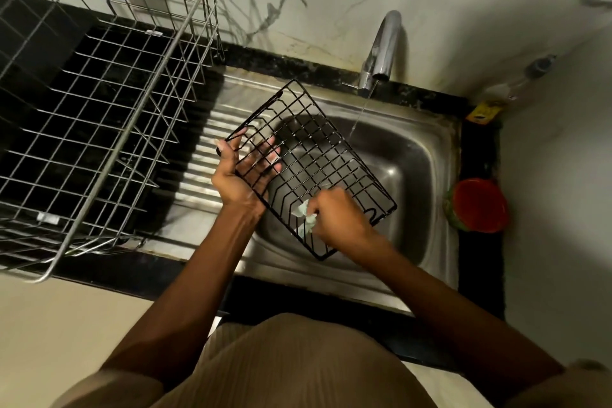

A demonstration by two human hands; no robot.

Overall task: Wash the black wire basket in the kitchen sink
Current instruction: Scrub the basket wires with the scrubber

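I've got the black wire basket (311,169) tilted over the sink (414,156), its long axis running from the far-left corner up near the tap (381,50) down twd the near-right, w/ the near corner dipping lowest into the bowl. My left hand (245,169) is at the basket's left edge: palm under the mesh, fingers (265,156) spread fairly straight behind the wires, thumb hooked over the rim, so it's propping more than clamping. My right hand (341,215) sits at the near-right end, fingers curled tight round a pale green scrub cloth (306,215), pressed against the wires by the lower edge.

What the next stroke turns on, as I judge it: the unscrubbed run of grid lies up and away from my right hand, along the long axis twd the tap, so the right hand is the one to travel while the left keeps the tilt. The water stream (359,116) falls just past the basket's far-right edge, prob. not touching it; can't be sure.

Basket itself: thin black-coated wire, rectangular grid, shallow raised sides, a curved notch in the right end. Looks wet in spots; no obvious grime visible, tho it's too fine to tell.

Steel dish rack (99,103) stands on the surface to the left, an orange cup (477,205) to the right.
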